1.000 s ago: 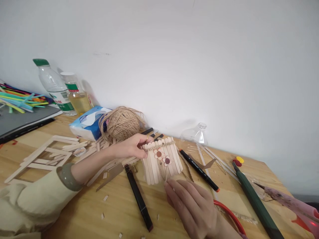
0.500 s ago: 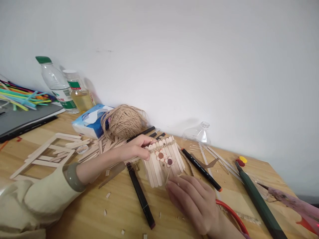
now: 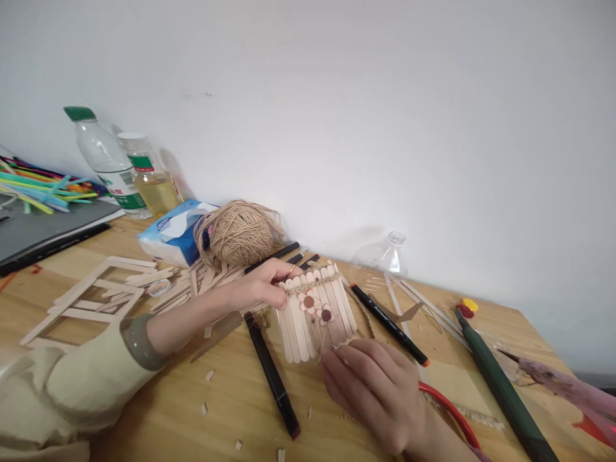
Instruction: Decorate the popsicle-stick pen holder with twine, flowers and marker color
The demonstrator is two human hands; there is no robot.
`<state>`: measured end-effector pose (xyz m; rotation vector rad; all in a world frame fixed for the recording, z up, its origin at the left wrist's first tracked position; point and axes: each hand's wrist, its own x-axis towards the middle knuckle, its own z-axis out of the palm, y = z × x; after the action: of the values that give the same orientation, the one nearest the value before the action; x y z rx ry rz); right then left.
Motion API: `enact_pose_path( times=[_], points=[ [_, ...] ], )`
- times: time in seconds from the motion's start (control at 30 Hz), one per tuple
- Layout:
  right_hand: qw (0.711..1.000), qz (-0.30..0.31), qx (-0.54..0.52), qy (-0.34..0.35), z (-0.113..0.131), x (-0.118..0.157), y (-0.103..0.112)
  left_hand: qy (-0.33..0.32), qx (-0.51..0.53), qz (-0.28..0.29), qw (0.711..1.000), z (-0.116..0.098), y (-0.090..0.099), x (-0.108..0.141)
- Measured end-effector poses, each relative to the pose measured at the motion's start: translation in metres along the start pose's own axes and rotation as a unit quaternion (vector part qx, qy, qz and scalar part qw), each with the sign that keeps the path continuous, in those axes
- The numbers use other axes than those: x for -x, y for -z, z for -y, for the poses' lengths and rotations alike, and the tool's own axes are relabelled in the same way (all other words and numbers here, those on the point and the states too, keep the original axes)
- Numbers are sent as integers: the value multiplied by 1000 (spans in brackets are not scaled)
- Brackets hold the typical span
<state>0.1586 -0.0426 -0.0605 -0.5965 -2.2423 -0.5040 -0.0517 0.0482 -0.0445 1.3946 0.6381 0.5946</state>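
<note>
My left hand (image 3: 267,282) grips the upper left edge of a small popsicle-stick craft (image 3: 301,327), tilted above the table. Its sticks stand side by side, with twine along the top and two flowers (image 3: 317,308) with dark round centres on its face. At the lower edge my right hand (image 3: 370,385) pinches a thin, pale strip (image 3: 324,337) against the craft below the flowers; its exact kind is unclear. Fingers hide part of the strip's end. A black marker (image 3: 272,375) lies under the craft, and another marker (image 3: 389,324) lies to its right.
Behind are a ball of twine (image 3: 243,234), a tissue pack (image 3: 176,231) and bottles (image 3: 110,167). Loose sticks and a stick frame (image 3: 91,295) lie left. At right are a dark green tool (image 3: 500,385), a pink glue gun-like tool (image 3: 563,388) and a red handle (image 3: 452,410).
Very little differs. The view has shifted slightly, and my right hand stays pinched at the craft's lower edge while my left hand keeps its grip.
</note>
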Motion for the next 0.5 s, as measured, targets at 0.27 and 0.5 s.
enact_pose_path(
  times=[0.27, 0.5],
  points=[
    [999, 19, -28, 8, 3, 1, 4, -21, -52, 4, 998, 2, 1, 1],
    [991, -37, -84, -93, -3, 8, 8, -71, -180, -15, 981, -9, 2, 5]
  ],
)
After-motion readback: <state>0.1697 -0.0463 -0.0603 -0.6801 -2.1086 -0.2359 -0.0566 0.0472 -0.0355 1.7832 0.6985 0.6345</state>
